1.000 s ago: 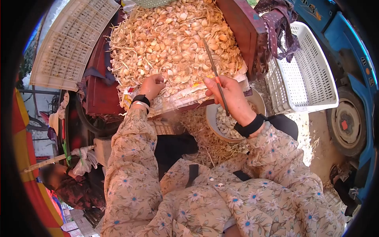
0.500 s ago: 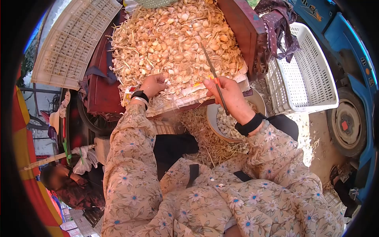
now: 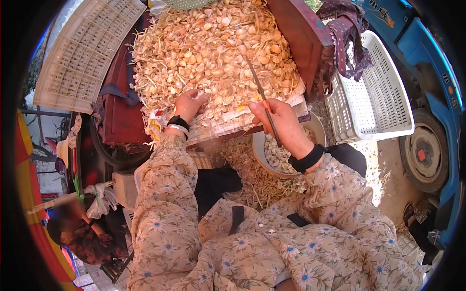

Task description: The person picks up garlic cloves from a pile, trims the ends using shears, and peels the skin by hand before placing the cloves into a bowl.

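A broad heap of garlic cloves [image 3: 218, 53], mixed with dry skins and stalks, covers the work surface in front of me. My left hand [image 3: 188, 105] is at the heap's near edge, thumb and fingers pinched on a small pale piece that looks like a garlic clove. My right hand [image 3: 286, 127] is closed round a long thin knife [image 3: 259, 87] with an orange-red band; its dark blade points up and left over the heap. Below that hand stands a round bowl [image 3: 316, 127] holding whitish peeled cloves [image 3: 277, 154], partly hidden by my wrist.
A white plastic basket [image 3: 369, 92] stands at the right, beside a blue vehicle [image 3: 432, 63] with a wheel. A pale crate [image 3: 82, 53] leans at the upper left. Dry stalks [image 3: 247, 169] litter the ground. Another person [image 3: 97, 237] is at the lower left.
The view has shifted slightly. My left hand has moved a little away from the near edge, fingers still pinched. My right hand keeps the knife in nearly the same position.
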Demonstrator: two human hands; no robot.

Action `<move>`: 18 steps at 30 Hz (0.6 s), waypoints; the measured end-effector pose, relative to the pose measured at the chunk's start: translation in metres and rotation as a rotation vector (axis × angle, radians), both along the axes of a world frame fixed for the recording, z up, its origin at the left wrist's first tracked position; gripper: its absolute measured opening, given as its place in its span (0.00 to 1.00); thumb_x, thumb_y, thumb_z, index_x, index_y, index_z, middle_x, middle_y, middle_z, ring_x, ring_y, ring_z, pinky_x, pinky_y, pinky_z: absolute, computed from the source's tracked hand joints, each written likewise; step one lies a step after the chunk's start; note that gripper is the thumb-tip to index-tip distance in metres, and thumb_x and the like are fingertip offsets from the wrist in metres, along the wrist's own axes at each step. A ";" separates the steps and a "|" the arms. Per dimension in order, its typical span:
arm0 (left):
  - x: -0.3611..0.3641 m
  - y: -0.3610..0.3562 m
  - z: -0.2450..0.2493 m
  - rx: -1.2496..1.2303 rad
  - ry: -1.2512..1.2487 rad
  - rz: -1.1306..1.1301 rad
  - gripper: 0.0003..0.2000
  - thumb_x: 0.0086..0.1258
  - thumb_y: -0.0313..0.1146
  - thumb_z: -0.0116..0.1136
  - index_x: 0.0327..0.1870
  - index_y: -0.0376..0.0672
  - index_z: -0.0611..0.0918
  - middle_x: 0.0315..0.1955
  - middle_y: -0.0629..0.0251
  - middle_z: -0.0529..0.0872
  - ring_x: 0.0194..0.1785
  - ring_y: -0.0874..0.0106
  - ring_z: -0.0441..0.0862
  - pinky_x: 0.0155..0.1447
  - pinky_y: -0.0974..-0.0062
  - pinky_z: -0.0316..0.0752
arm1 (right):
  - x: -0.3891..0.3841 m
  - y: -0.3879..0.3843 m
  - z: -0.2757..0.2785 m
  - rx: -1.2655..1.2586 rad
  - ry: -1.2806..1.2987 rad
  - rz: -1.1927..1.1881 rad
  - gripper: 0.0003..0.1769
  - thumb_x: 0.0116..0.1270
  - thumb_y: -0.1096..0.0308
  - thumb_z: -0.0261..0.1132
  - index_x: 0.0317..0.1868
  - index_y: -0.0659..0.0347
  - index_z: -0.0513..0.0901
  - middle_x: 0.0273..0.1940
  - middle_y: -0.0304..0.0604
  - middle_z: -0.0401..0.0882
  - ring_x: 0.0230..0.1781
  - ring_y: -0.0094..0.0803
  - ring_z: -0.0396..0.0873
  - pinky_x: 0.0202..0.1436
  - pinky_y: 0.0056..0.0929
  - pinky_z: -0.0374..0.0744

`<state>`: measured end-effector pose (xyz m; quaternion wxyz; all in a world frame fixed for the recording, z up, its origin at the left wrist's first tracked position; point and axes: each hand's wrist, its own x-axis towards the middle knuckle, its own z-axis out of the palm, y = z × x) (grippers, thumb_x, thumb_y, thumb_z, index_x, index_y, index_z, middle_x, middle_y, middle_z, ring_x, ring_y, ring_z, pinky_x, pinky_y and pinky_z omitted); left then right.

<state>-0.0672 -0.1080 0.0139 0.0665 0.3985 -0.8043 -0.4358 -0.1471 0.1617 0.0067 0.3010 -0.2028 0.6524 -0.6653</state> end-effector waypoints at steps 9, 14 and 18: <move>-0.001 -0.005 0.004 0.232 0.035 -0.067 0.22 0.57 0.23 0.65 0.53 0.35 0.73 0.38 0.65 0.79 0.33 0.78 0.80 0.34 0.84 0.77 | 0.002 0.000 0.008 0.024 0.007 0.050 0.26 0.61 0.46 0.63 0.23 0.64 0.75 0.16 0.36 0.70 0.19 0.25 0.68 0.23 0.27 0.67; -0.002 0.002 0.011 0.173 -0.039 -0.104 0.18 0.57 0.23 0.64 0.49 0.36 0.76 0.33 0.67 0.81 0.31 0.79 0.79 0.33 0.83 0.76 | 0.002 -0.004 -0.002 0.007 -0.031 0.053 0.26 0.61 0.46 0.62 0.23 0.63 0.75 0.16 0.35 0.70 0.18 0.24 0.67 0.22 0.26 0.66; -0.003 -0.010 0.007 0.261 -0.081 -0.119 0.23 0.58 0.23 0.64 0.55 0.33 0.73 0.35 0.63 0.81 0.31 0.76 0.79 0.34 0.81 0.76 | 0.000 -0.004 -0.006 0.032 -0.037 0.067 0.25 0.61 0.46 0.63 0.23 0.62 0.75 0.16 0.35 0.71 0.16 0.22 0.68 0.20 0.24 0.65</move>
